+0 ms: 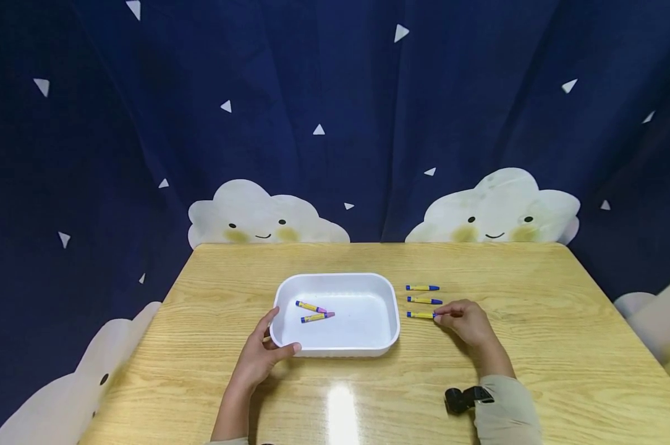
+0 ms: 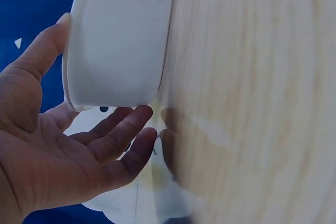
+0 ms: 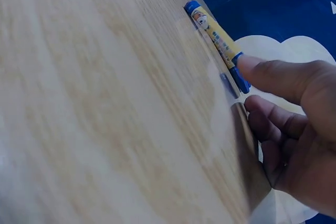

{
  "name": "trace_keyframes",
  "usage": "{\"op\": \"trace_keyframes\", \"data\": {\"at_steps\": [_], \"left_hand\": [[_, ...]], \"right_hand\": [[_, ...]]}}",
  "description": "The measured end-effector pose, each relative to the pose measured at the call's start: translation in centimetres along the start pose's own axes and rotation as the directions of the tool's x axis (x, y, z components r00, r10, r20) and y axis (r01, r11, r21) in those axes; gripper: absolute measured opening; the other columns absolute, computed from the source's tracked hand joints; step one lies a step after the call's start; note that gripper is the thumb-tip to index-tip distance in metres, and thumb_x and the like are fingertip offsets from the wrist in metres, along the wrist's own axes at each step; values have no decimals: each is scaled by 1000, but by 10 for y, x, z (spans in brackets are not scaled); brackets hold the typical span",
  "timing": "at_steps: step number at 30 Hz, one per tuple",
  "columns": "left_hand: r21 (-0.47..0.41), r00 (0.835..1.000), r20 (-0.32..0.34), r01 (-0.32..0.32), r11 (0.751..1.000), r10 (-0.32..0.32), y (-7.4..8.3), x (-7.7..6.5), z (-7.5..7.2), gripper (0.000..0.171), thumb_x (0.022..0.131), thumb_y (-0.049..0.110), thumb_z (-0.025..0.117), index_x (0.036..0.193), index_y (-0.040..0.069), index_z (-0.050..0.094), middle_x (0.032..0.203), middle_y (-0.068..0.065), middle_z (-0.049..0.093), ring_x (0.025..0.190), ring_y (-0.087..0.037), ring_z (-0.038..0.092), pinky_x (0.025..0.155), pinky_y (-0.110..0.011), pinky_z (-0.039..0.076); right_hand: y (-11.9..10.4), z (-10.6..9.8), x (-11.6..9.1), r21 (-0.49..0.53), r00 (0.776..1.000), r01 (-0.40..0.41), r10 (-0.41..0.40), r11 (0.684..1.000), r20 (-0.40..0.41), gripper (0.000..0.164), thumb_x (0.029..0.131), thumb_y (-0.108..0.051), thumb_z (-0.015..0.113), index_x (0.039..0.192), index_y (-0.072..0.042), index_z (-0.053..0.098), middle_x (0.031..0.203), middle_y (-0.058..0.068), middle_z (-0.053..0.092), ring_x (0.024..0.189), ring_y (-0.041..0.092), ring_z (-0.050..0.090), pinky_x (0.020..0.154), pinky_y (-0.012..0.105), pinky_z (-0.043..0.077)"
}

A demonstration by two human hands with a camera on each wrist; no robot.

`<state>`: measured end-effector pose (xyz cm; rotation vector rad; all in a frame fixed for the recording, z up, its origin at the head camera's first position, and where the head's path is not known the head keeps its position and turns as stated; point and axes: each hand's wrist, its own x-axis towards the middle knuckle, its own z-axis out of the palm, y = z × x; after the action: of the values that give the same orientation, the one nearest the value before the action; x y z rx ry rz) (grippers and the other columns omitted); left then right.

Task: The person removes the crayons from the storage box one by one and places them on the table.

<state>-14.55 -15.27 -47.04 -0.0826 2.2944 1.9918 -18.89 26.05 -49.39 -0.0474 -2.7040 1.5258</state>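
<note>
My left hand [image 1: 255, 356] holds the near left corner of a white plastic tray [image 1: 340, 353], its thumb at the front rim and another finger at the left rim. In the left wrist view the other fingers curve beside the tray's end wall [image 2: 118, 51]. Two pink crayons [image 1: 311, 306] in yellow and blue wrappers lie inside the tray. Right of it, my right hand [image 1: 471, 322] pinches the blue tip end of a crayon [image 1: 421, 315] lying on the table. Two more blue crayons, the middle one [image 1: 424, 300] and the farthest one [image 1: 422, 288], lie roughly parallel beyond it.
A wooden table [image 1: 201, 296] bears everything, its far edge against a dark blue curtain [image 1: 357, 74] printed with clouds and white triangles. A black strap piece [image 1: 460, 400] sits by the right sleeve [image 1: 506, 411].
</note>
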Motion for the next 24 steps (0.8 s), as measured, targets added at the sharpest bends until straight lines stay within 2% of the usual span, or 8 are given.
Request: {"op": "trace_keyframes", "data": {"at_steps": [8, 12, 16, 20, 24], "left_hand": [[-11, 1000, 3, -4, 1000, 4, 0, -1, 1, 91, 71, 3, 80, 146, 10, 28, 117, -30, 40, 96, -30, 58, 71, -29, 51], [-1, 1000, 5, 0, 1000, 0, 0, -1, 1, 91, 71, 3, 80, 146, 10, 28, 116, -30, 40, 98, -32, 58, 72, -30, 51], [14, 1000, -1, 3, 1000, -3, 1, 0, 1, 90, 71, 4, 80, 145, 10, 30, 114, -29, 41, 96, -32, 59, 73, -31, 51], [24, 1000, -4, -2, 1000, 2, 1, 0, 1, 90, 70, 4, 81, 145, 9, 30, 113, -28, 43, 94, -30, 60, 73, -31, 50], [40, 1000, -7, 1, 999, -1, 2, 0, 0, 90, 70, 6, 81, 145, 10, 31, 113, -28, 43, 93, -29, 60, 73, -32, 50]], "right_hand": [[-3, -2, 2, -133, 999, 45, -41, 990, 32, 8, 81, 0, 69, 87, 3, 72, 84, 11, 66, 81, 24, 57, 69, 36, 46], [-3, -1, 2, -185, 997, 69, -65, 980, 27, 9, 81, -2, 70, 88, 2, 73, 85, 11, 66, 79, 24, 58, 69, 38, 47], [-4, 0, -1, -218, 998, 61, -59, 974, 14, 12, 82, -4, 69, 92, 2, 72, 92, 14, 64, 85, 29, 58, 74, 44, 46], [-9, -1, -5, -196, 999, 36, -35, 980, 9, 19, 86, -6, 65, 101, 4, 68, 100, 19, 59, 91, 34, 57, 77, 47, 46], [-21, -4, -9, -129, 999, 50, -49, 990, 10, 27, 89, -13, 64, 110, 4, 65, 110, 23, 55, 93, 35, 58, 75, 45, 48]]}}
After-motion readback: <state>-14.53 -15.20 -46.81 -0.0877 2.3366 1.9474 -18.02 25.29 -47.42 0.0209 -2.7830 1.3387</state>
